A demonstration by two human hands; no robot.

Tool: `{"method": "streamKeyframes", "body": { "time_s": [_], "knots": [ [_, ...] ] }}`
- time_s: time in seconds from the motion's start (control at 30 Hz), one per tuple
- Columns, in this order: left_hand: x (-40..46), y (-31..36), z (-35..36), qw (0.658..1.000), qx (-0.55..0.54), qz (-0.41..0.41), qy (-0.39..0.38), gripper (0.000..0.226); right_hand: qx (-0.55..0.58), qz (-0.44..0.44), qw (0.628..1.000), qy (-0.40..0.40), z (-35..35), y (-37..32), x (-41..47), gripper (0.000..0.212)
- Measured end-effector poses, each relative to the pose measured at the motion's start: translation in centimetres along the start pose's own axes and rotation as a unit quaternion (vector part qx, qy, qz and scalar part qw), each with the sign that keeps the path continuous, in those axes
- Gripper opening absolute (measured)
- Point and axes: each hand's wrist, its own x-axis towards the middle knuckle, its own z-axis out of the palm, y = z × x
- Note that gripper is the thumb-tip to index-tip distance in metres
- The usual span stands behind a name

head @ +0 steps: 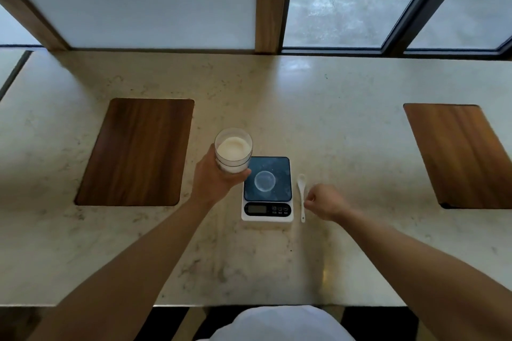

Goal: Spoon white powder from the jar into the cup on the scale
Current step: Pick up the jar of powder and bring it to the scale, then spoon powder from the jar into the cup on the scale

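Observation:
My left hand (214, 178) grips a clear jar (233, 151) of white powder, open at the top, held just left of the scale. A small clear cup (265, 181) sits in the middle of the scale's dark platform (267, 189); it looks empty. A white spoon (301, 196) lies on the counter just right of the scale, bowl pointing away from me. My right hand (325, 202) hovers beside the spoon's handle with fingers curled, close to it; I cannot tell whether the fingertips touch it.
The pale marble counter (332, 124) carries two wooden inlay boards, one at the left (135, 151) and one at the right (462, 155). A window wall runs along the far edge. The counter's near edge is close to my body.

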Motion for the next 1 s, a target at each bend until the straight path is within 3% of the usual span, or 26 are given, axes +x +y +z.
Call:
{"method": "streamKeyframes", "body": {
  "time_s": [0.13,0.3,0.57,1.0],
  "knots": [
    [-1.6,-0.4,0.1,1.0,0.002,-0.011,0.002,0.088,0.035,0.016,0.999,-0.005,2.0,0.7,-0.6,0.049],
    [-2.9,-0.9,0.1,1.0,0.0,-0.022,-0.005,0.086,0.091,0.052,0.994,0.011,3.2,0.7,-0.3,0.037],
    [-3.7,-1.3,-0.2,1.0,0.014,-0.014,-0.002,0.084,0.08,0.065,0.994,0.025,3.4,-0.3,-0.4,0.022],
    [-4.2,-1.6,-0.2,0.999,0.031,-0.006,-0.017,0.082,0.119,0.061,0.99,0.05,3.9,0.2,-0.3,0.031]
  ]
}}
